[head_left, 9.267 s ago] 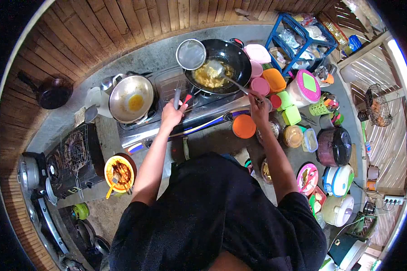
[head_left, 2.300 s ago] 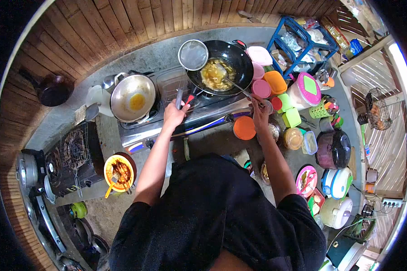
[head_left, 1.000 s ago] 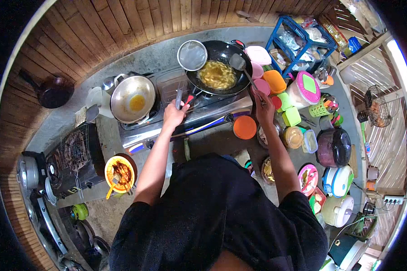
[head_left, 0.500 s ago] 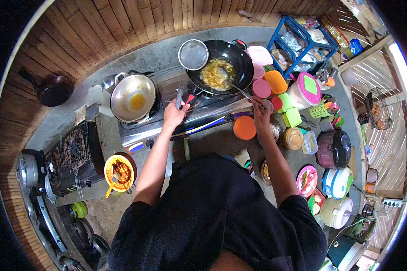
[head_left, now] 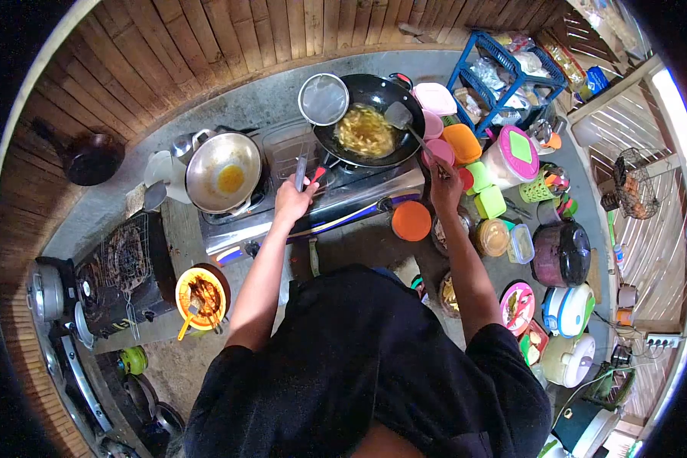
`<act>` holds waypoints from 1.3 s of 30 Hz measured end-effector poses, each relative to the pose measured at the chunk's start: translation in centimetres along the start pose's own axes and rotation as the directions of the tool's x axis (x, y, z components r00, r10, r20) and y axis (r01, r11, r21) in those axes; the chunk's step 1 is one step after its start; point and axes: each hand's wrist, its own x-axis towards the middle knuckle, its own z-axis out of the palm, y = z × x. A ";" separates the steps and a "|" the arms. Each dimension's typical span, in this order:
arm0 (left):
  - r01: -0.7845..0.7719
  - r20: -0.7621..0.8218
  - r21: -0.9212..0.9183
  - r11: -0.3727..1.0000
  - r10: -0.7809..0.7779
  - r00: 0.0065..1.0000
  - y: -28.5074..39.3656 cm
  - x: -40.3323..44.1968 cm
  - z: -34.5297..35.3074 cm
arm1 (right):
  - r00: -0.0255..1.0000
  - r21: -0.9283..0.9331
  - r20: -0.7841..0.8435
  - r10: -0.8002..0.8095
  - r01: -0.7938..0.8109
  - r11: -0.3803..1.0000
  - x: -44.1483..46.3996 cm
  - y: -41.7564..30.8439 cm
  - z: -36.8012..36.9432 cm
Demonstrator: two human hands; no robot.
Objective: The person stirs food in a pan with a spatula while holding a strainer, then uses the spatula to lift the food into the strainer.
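Observation:
In the head view, a black wok holds pale strips of food in bubbling oil. My right hand is closed around the handle of a metal spatula, whose blade is over the wok's right side, apart from the food. My left hand grips the handle of a round mesh strainer; its mesh is over the wok's upper left rim. A red-and-black handle on the wok's near side sticks out beside my left fingers; whether they touch it I cannot tell.
Left on the stove sits a silver pan with some yellow oil. A yellow bowl with red sauce lies at lower left. Several containers, including an orange lid, crowd the right side, below a blue rack.
The spatula blade has come out of the food and moved right, up to the wok's side. My left hand and the strainer have hardly moved.

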 end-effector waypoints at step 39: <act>0.019 0.004 0.007 1.000 -0.019 1.000 0.1 0.0 -0.1 | 0.945 0.558 0.271 0.182 -0.308 0.771 0.8 0.1 2.9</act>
